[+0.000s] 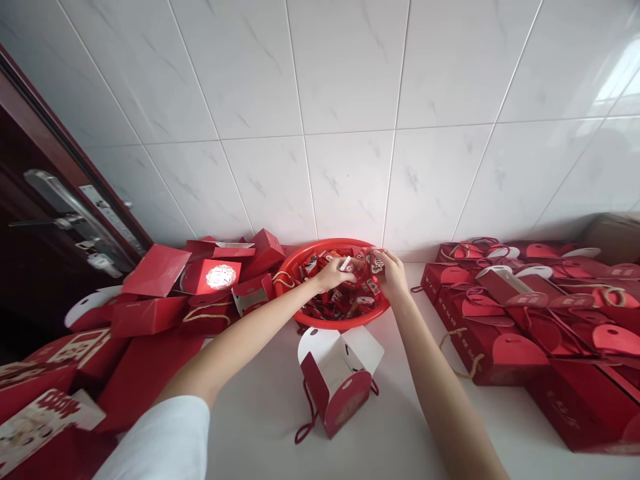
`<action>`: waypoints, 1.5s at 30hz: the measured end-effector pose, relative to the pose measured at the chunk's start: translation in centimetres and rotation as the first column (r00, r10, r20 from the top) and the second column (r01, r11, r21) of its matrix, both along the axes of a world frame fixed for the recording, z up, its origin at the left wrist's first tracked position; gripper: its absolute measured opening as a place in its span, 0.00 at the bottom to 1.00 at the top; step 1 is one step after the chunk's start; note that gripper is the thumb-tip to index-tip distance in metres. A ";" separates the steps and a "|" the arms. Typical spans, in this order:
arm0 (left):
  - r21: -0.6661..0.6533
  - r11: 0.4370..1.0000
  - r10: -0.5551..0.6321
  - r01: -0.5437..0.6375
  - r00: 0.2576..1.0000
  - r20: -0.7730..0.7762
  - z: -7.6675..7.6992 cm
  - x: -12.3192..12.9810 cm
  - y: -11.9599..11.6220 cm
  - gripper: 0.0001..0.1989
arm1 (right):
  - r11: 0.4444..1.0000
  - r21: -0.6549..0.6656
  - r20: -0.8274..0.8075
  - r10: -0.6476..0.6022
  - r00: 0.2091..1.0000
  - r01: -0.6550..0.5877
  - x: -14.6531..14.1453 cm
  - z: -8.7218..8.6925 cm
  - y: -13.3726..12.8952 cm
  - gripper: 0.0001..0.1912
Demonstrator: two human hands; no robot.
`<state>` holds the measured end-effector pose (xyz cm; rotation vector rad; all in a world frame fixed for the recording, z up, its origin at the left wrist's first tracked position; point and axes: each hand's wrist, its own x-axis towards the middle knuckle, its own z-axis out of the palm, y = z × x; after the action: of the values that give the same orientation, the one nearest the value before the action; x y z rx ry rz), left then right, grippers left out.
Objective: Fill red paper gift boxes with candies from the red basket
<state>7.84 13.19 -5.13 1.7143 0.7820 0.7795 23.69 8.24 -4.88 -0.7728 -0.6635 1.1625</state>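
Note:
A red plastic basket (361, 324) full of wrapped candies (320, 303) stands against the tiled wall. Over its middle, my left hand (333, 275) is closed on a small candy (346, 265) with a white and red wrapper. At the basket's right side, my right hand (394, 273) pinches a dark red wrapped candy (377, 264) with white lettering. In front of the basket, between my forearms, sits an open red gift box (344, 400) with a white inside and dark red cord handles. Its flaps stand apart.
Unclosed red boxes (155, 317) lie piled on the left, near a dark door with a metal handle (65, 200). Rows of red gift boxes (500, 347) with cord handles fill the right side. A brown carton (613, 237) is at the far right.

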 end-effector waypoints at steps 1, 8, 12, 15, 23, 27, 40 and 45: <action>-0.019 0.999 0.042 -0.041 0.998 0.042 0.2 0.0 0.0 0.17 | 1.000 0.007 -0.020 -0.006 1.000 0.006 0.1 0.0 0.0 0.12; -0.106 0.983 0.171 -0.150 0.959 0.226 1.0 -1.1 0.3 0.24 | 0.999 -0.005 -0.036 0.039 0.999 -0.039 0.3 0.1 0.1 0.12; -0.097 0.978 0.204 -0.185 0.943 0.264 1.0 -1.2 0.3 0.26 | 0.995 -0.003 -0.052 0.097 0.994 -0.097 0.3 0.2 0.0 0.11; -0.056 0.977 0.214 -0.207 0.942 0.258 0.9 -1.2 0.5 0.25 | 0.990 -0.005 -0.054 0.138 0.989 -0.139 0.4 0.2 -0.1 0.12; -0.044 0.992 0.126 -0.122 0.985 0.117 1.9 -2.0 0.3 0.21 | 0.998 0.007 -0.043 0.070 0.997 -0.070 0.7 -0.4 0.3 0.14; -0.007 1.000 0.004 -0.006 0.977 -0.214 2.8 -3.2 0.4 0.20 | 1.000 -0.006 -0.071 0.008 0.997 -0.009 0.8 -0.5 0.5 0.12; 0.225 0.974 0.117 0.006 0.842 -0.527 3.1 -4.6 1.1 0.08 | 0.999 0.036 -0.078 0.025 0.997 -0.022 0.6 -0.2 0.2 0.09; 0.209 0.978 0.153 -0.018 0.742 -0.652 4.1 -5.3 0.0 0.14 | 0.995 0.067 -0.054 0.079 0.995 -0.075 0.6 0.1 -0.2 0.10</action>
<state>2.55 13.20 -1.03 2.1785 1.3146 0.2738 24.25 8.00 -4.83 -0.6620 -0.6851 1.2233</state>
